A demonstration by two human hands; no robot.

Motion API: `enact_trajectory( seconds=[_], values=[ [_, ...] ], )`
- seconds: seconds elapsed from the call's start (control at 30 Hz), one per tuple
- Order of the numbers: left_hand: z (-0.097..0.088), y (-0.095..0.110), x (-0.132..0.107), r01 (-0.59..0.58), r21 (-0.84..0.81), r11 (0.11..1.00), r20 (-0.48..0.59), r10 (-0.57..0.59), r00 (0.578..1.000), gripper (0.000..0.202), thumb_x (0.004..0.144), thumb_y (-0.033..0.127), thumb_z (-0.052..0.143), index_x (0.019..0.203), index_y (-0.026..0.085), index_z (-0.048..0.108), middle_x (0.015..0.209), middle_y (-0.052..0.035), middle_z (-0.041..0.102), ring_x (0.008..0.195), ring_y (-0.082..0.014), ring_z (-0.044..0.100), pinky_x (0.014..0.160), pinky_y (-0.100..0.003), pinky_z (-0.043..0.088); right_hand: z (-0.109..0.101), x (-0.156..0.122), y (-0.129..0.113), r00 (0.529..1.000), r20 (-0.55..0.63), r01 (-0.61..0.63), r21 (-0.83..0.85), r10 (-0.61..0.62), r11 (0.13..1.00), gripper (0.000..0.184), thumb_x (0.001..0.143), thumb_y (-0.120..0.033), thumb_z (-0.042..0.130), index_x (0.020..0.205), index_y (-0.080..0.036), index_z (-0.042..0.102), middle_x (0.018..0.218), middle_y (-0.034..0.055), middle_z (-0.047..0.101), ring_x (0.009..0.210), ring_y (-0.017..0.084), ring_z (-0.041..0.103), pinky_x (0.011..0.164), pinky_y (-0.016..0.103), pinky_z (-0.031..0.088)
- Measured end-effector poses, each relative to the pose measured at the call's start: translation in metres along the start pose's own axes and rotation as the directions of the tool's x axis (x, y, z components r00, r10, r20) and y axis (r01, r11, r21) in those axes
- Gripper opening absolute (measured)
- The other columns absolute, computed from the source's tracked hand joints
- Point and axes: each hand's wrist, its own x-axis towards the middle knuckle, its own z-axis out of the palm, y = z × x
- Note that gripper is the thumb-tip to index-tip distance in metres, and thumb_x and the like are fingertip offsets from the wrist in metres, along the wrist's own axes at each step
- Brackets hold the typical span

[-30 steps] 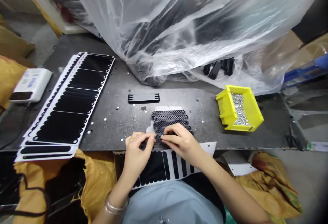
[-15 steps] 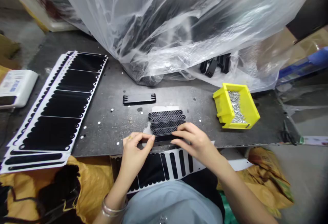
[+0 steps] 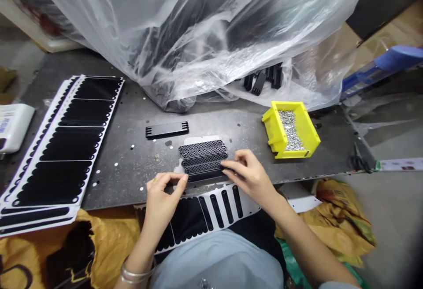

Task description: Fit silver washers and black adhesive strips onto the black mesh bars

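Several black mesh strips (image 3: 203, 157) lie side by side on the dark metal table (image 3: 238, 130), and the lowest, a plain black strip (image 3: 203, 175), sits at their near edge. My right hand (image 3: 247, 176) pinches that strip's right end between fingertips and thumb. My left hand (image 3: 163, 196) is curled at its left end, and the fingers hide whether they grip it. A single black slotted bar (image 3: 167, 129) lies farther back, apart from both hands.
Stacked sheets of black pads on white backing (image 3: 66, 143) cover the table's left side. A yellow bin of small silver parts (image 3: 291, 130) stands at right. Clear plastic sheeting (image 3: 181, 29) covers the back, with black pieces (image 3: 261, 79) at its edge. Another backing strip (image 3: 198, 216) lies against my lap.
My hands have spread apart along the lowest strip, with the right hand moving to its right end. The whole scene has shifted left and slightly up in view as my head moved.
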Motion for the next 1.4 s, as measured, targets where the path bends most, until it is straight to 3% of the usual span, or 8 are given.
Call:
enact_trajectory(
  seconds=[0.1, 0.2, 0.4, 0.53, 0.6, 0.7, 0.87, 1.4],
  values=[
    [0.015, 0.019, -0.018, -0.28, -0.033, 0.959, -0.074, 0.277, 0.958, 0.006, 0.093, 0.017, 0.07, 0.093, 0.023, 0.069, 0.088, -0.0001, 0.074, 0.087, -0.0187, 0.066, 0.087, -0.037, 0.047, -0.013, -0.026, -0.002, 0.994, -0.012, -0.107, -0.035, 0.106, 0.994, 0.022, 0.099, -0.024, 0.065, 0.121, -0.025, 0.068, 0.111, 0.0097, 0.061, 0.095, 0.02, 0.064, 0.086, 0.036, 0.058],
    [0.047, 0.03, -0.036, -0.471, -0.204, 0.858, 0.107, 0.498, 0.861, 0.017, 0.095, 0.01, 0.066, 0.109, 0.02, 0.067, 0.098, -0.0043, 0.074, 0.096, -0.0183, 0.067, 0.089, -0.034, 0.054, -0.004, -0.055, 0.003, 0.985, 0.151, -0.081, -0.007, 0.081, 0.997, 0.024, 0.101, -0.025, 0.061, 0.125, -0.024, 0.066, 0.107, 0.0088, 0.063, 0.09, 0.019, 0.066, 0.079, 0.032, 0.06],
    [0.089, 0.015, -0.042, -0.663, -0.136, 0.736, 0.1, 0.676, 0.73, 0.017, 0.098, 0.009, 0.06, 0.111, 0.016, 0.067, 0.101, -0.0093, 0.074, 0.101, -0.0214, 0.068, 0.091, -0.036, 0.058, 0.001, -0.079, 0.019, 0.996, 0.083, -0.047, 0.244, 0.028, 0.969, 0.017, 0.1, -0.018, 0.061, 0.106, -0.028, 0.074, 0.103, 0.0075, 0.065, 0.094, 0.022, 0.068, 0.08, 0.036, 0.06],
    [0.083, 0.022, -0.042, -0.64, -0.139, 0.755, 0.092, 0.654, 0.751, 0.022, 0.098, 0.007, 0.055, 0.112, 0.019, 0.068, 0.099, -0.0073, 0.075, 0.098, -0.0206, 0.07, 0.088, -0.035, 0.059, -0.034, -0.062, 0.008, 0.965, 0.088, -0.241, 0.663, 0.246, 0.709, 0.008, 0.101, -0.028, 0.06, 0.106, -0.033, 0.063, 0.106, 0.003, 0.059, 0.082, 0.018, 0.072, 0.077, 0.037, 0.065],
    [0.071, 0.028, -0.041, -0.62, -0.151, 0.77, 0.087, 0.635, 0.768, 0.024, 0.097, 0.008, 0.058, 0.113, 0.023, 0.067, 0.098, -0.0049, 0.076, 0.095, -0.0203, 0.071, 0.087, -0.035, 0.059, -0.035, -0.04, -0.005, 0.963, 0.035, -0.233, 0.609, 0.267, 0.759, 0.016, 0.1, -0.027, 0.061, 0.115, -0.034, 0.063, 0.107, 0.0036, 0.055, 0.075, 0.015, 0.068, 0.068, 0.034, 0.064],
    [0.042, 0.028, -0.032, -0.511, -0.064, 0.857, -0.003, 0.512, 0.859, 0.022, 0.094, 0.011, 0.067, 0.109, 0.026, 0.067, 0.095, -0.0011, 0.076, 0.093, -0.02, 0.07, 0.091, -0.038, 0.053, -0.007, -0.002, -0.025, 0.998, 0.03, -0.061, 0.233, 0.055, 0.971, 0.035, 0.1, -0.018, 0.059, 0.132, -0.029, 0.064, 0.108, 0.0075, 0.058, 0.091, 0.019, 0.066, 0.077, 0.033, 0.061],
    [0.003, 0.001, -0.003, -0.084, 0.082, 0.993, -0.144, 0.096, 0.985, 0.008, 0.097, 0.03, 0.066, 0.096, 0.026, 0.073, 0.091, -0.0013, 0.076, 0.092, -0.022, 0.067, 0.091, -0.041, 0.043, 0.046, 0.043, -0.036, 0.945, 0.184, 0.271, 0.026, -0.271, 0.962, 0.021, 0.103, -0.02, 0.056, 0.118, -0.019, 0.072, 0.105, 0.0091, 0.071, 0.094, 0.019, 0.065, 0.083, 0.035, 0.056],
    [0.011, -0.003, 0.018, 0.11, -0.08, 0.991, 0.021, -0.108, 0.994, 0.023, 0.089, 0.037, 0.069, 0.071, 0.024, 0.068, 0.075, 0.0026, 0.072, 0.085, -0.0213, 0.064, 0.101, -0.045, 0.034, 0.04, 0.051, -0.034, 0.934, 0.292, 0.202, 0.041, -0.205, 0.979, 0.019, 0.103, -0.026, 0.059, 0.107, -0.02, 0.076, 0.106, 0.0106, 0.069, 0.095, 0.022, 0.062, 0.081, 0.037, 0.057]
  ],
)
